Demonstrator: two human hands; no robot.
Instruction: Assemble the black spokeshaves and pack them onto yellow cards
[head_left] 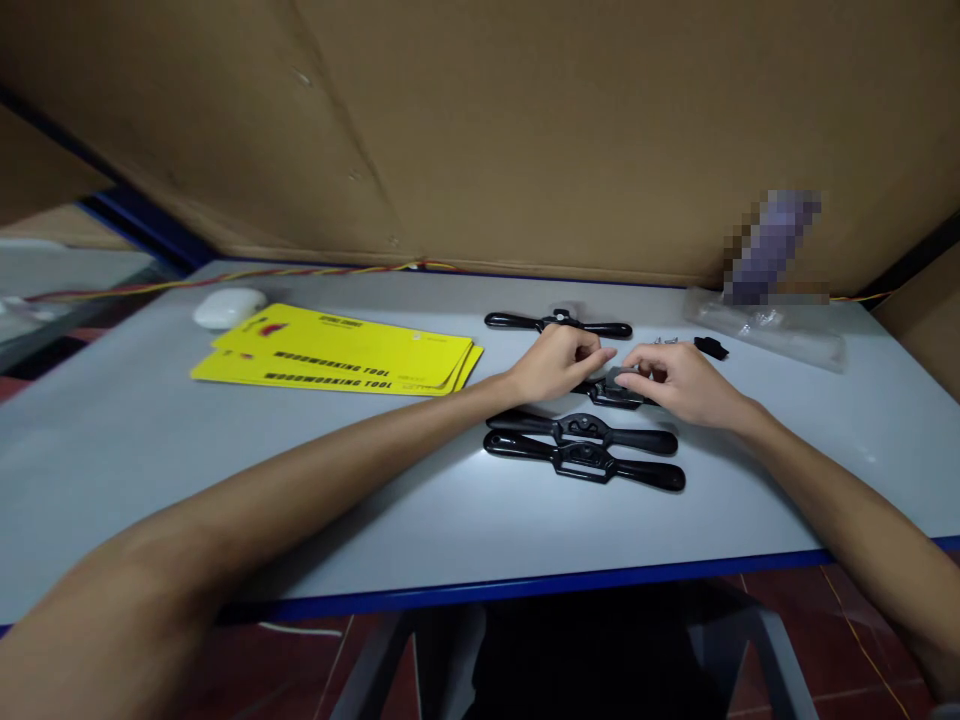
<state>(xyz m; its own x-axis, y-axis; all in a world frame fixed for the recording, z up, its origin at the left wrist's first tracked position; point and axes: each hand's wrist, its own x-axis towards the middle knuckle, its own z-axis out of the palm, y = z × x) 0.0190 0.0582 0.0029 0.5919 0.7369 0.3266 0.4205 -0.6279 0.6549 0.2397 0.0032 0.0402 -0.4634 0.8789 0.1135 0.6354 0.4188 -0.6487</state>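
My left hand point(555, 362) is above a black spokeshave point(616, 398), its fingers curled and its thumb stretched towards my other hand. Whatever its fingers may hold is hidden. My right hand point(686, 385) comes from the other side, with thumb and forefinger closed at a small dark grey flat plate point(615, 377) over the middle of that spokeshave. Both hands cover its handles. Two more black spokeshaves lie nearer me, one point(585, 430) just behind the other point(585, 462). Beyond my hands rests another spokeshave point(559, 322) with a pale knob at its middle.
Yellow printed cards point(337, 355) lie stacked at left, beside a white rounded object point(229, 308). On the right are small metal screws point(666, 341), black pieces point(711, 347) and a clear plastic bag point(780, 335). A cardboard wall point(480, 130) stands behind the grey table point(375, 530).
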